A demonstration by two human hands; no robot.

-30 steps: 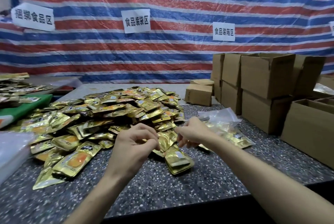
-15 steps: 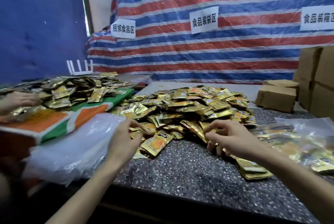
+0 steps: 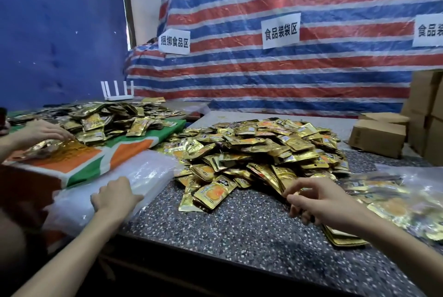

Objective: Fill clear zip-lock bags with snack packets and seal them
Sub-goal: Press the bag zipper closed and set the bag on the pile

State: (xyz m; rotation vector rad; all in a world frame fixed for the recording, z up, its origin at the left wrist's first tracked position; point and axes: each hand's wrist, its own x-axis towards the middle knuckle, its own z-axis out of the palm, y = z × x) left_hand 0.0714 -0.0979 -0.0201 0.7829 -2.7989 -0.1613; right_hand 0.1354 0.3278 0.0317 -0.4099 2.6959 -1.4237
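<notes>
A big pile of gold snack packets (image 3: 263, 150) covers the middle of the speckled table (image 3: 239, 229). A stack of empty clear zip-lock bags (image 3: 148, 172) lies at the table's left edge. My left hand (image 3: 115, 197) rests on that stack with its fingers bent down onto the plastic. My right hand (image 3: 318, 203) hovers just above the table at the pile's near right edge, fingers loosely curled and holding nothing. Under its wrist lies a small neat stack of gold packets (image 3: 342, 238). Filled clear bags (image 3: 407, 198) lie at the far right.
Another person's hand (image 3: 36, 133) works in a second packet pile (image 3: 107, 119) on a green and orange sack (image 3: 81, 164) at left. Cardboard boxes (image 3: 378, 137) stand at the back right. A white router (image 3: 117, 92) sits by the striped tarp wall.
The view has swung left. My left hand went from the packets in front of me to the stack of clear bags. My right hand spread out and stayed near the small packet stack.
</notes>
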